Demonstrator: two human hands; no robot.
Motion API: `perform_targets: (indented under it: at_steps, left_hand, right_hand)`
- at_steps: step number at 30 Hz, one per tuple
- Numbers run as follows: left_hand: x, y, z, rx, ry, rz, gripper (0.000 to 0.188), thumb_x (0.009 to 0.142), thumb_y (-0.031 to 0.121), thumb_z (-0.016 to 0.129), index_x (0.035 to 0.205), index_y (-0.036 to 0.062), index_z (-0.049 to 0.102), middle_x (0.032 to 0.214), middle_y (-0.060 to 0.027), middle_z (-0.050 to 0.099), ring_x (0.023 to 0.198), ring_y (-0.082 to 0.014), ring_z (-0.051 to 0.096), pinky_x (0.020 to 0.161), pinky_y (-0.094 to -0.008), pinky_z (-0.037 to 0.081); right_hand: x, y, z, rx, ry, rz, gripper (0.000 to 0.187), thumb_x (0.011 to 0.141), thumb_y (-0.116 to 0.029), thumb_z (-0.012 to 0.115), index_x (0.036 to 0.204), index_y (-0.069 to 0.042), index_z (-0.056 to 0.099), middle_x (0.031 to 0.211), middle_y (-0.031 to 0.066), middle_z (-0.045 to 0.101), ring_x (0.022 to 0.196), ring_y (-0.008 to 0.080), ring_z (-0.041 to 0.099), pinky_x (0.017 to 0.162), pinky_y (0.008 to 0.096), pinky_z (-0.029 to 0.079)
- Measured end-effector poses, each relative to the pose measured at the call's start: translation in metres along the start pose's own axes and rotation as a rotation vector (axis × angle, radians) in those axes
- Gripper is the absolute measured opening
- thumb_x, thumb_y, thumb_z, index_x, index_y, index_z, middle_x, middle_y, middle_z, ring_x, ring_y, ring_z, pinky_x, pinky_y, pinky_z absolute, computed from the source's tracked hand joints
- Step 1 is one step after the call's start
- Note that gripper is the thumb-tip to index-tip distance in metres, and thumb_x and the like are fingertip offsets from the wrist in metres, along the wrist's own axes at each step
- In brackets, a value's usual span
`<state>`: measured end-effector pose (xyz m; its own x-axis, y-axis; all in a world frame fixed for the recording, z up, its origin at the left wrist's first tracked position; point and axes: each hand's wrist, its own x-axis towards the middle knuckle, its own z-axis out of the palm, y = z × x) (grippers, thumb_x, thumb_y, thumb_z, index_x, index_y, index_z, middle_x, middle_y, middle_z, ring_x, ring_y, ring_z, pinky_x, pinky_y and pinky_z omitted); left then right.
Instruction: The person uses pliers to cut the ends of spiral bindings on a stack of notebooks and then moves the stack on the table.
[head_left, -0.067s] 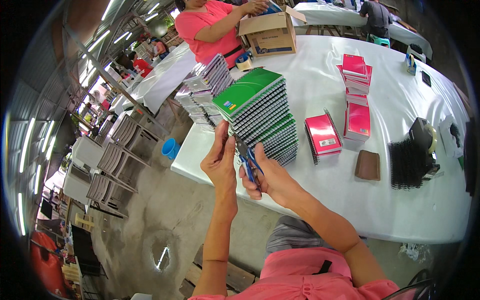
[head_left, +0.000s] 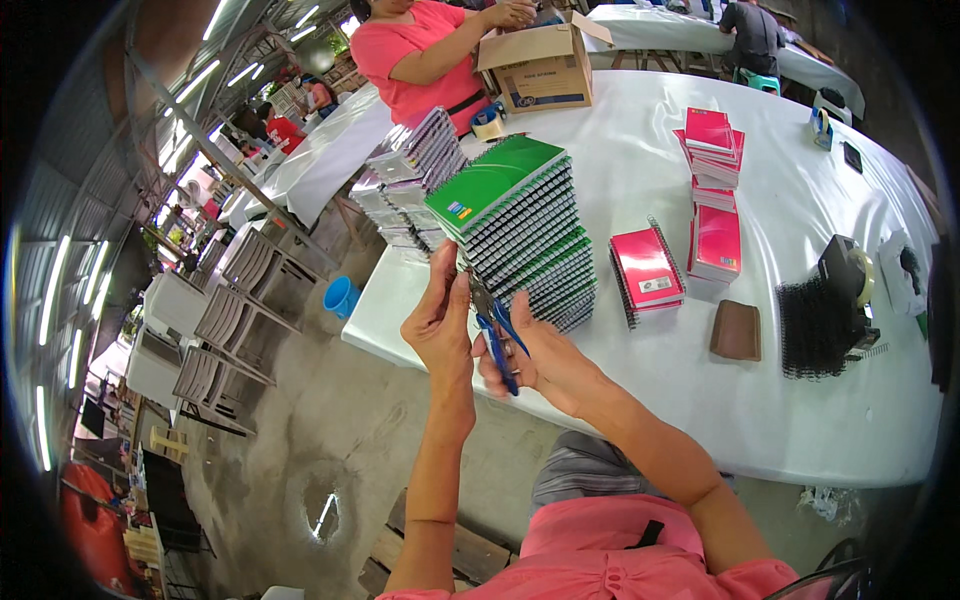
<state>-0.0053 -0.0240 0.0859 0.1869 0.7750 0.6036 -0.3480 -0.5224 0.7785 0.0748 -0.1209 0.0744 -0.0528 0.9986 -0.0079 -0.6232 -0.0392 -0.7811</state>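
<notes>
A tall stack of spiral-bound green notebooks [head_left: 515,190] stands at the table's near left edge, coils facing me. My right hand [head_left: 535,355] is closed around blue-handled pliers [head_left: 497,335], whose metal jaws point up and left toward the stack's near corner. Just left of those jaws, my left hand [head_left: 440,310] has its thumb and fingers pinched together beside the top notebook's corner. What sits between those fingers is too small to make out. Right of the stack lies a red spiral notebook [head_left: 648,268].
Red notebook stacks [head_left: 714,240] stand farther right, near a brown block [head_left: 736,331], black coils [head_left: 808,330] and a tape dispenser [head_left: 848,270]. Silver-looking notebook stacks [head_left: 405,180] sit behind the green one. Across the table a person in pink [head_left: 425,60] reaches into a cardboard box [head_left: 543,75].
The pliers have shifted slightly, and their jaws show more beside my left hand. The other person's blue item has sunk lower into the box. My left hand is nearly still.
</notes>
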Motion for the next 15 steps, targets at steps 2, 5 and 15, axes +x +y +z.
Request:
perform_targets:
  at_steps: [2,5,15]
  left_hand:
    - [0.0,-0.005,-0.001,-0.038,0.015,0.007,0.036,0.086,-0.006,0.057,0.122,-0.0043,0.054,0.124,-0.0178,0.056,0.117,-0.0231,0.053,0.098,-0.0315,0.042]
    - [0.0,-0.006,-0.001,-0.025,0.004,0.02,0.037,0.088,-0.002,0.058,0.124,-0.0061,0.051,0.126,-0.0184,0.054,0.118,-0.0243,0.052,0.091,-0.0292,0.048]
    - [0.0,-0.005,0.0,-0.047,0.008,0.025,0.037,0.088,0.0,0.059,0.124,-0.0055,0.052,0.124,-0.0188,0.055,0.117,-0.0237,0.053,0.09,-0.0288,0.049]
  right_hand:
    - [-0.001,0.004,-0.004,-0.003,-0.016,0.003,0.075,0.085,-0.072,0.024,0.092,-0.004,0.054,0.068,0.0056,0.052,0.059,0.0167,0.052,0.058,0.0308,0.045]
    - [-0.001,0.002,-0.005,0.01,0.009,0.013,0.077,0.085,-0.073,0.023,0.094,-0.003,0.054,0.071,0.007,0.055,0.063,0.018,0.056,0.062,0.0321,0.048]
    - [0.005,0.001,-0.011,0.039,-0.034,0.052,0.077,0.084,-0.073,0.022,0.093,-0.004,0.054,0.07,0.0082,0.056,0.059,0.0182,0.055,0.059,0.0318,0.047]
